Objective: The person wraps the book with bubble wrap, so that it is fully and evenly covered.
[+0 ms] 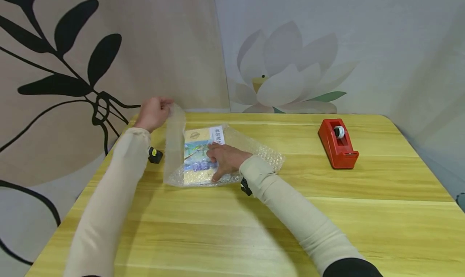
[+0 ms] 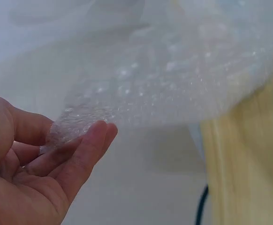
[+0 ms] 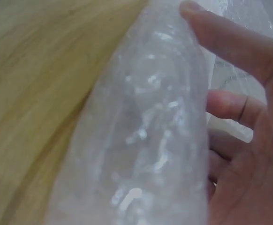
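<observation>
A book [image 1: 196,147] with a painted blue and yellow cover lies on a sheet of bubble wrap [image 1: 261,147]. At the back left of the table, my left hand [image 1: 154,113] pinches a corner of the bubble wrap [image 2: 141,89] and lifts that side off the surface. My right hand [image 1: 229,160] rests on the book's right part with thumb and fingers spread, hiding some of the cover. Close up in the right wrist view, the right hand [image 3: 249,112] has its thumb against the wrap's edge, and its other fingers bend loosely.
A red tape dispenser [image 1: 338,143] holding a small roll of tape stands to the right on the wooden table [image 1: 203,236]. Behind the table's far edge is a wall [image 1: 174,47] with printed leaves and a flower. The raised wrap is near the table's left edge.
</observation>
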A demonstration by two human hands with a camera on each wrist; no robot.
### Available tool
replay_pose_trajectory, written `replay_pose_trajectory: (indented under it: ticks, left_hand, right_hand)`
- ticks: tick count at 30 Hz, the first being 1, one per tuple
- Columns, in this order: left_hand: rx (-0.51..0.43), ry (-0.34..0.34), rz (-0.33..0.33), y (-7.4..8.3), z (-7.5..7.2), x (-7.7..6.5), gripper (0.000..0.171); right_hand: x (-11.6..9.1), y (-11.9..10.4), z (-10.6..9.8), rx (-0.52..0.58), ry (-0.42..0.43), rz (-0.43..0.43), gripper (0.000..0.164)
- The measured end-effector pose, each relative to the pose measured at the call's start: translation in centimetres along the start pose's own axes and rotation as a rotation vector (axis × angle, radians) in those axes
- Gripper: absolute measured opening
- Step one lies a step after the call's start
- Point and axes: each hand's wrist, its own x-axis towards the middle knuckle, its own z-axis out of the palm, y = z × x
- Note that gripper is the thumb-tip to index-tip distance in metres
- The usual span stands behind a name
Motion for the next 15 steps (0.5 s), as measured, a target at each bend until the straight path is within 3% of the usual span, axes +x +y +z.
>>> replay_pose_trajectory:
  ticks: [9,15]
  left_hand:
    - [0.125,-0.125,0.112,4.5,4.4,1.5,0.042]
    - [0.271,-0.238,0.223,5.9,7.6,1.8,0.040]
  right_hand:
    - [0.2,0.1,-0.1,-0.006,0.010,-0.013,0.049]
    - [0.2,0.3,0.0,-0.041,0.033,-0.043,0.050]
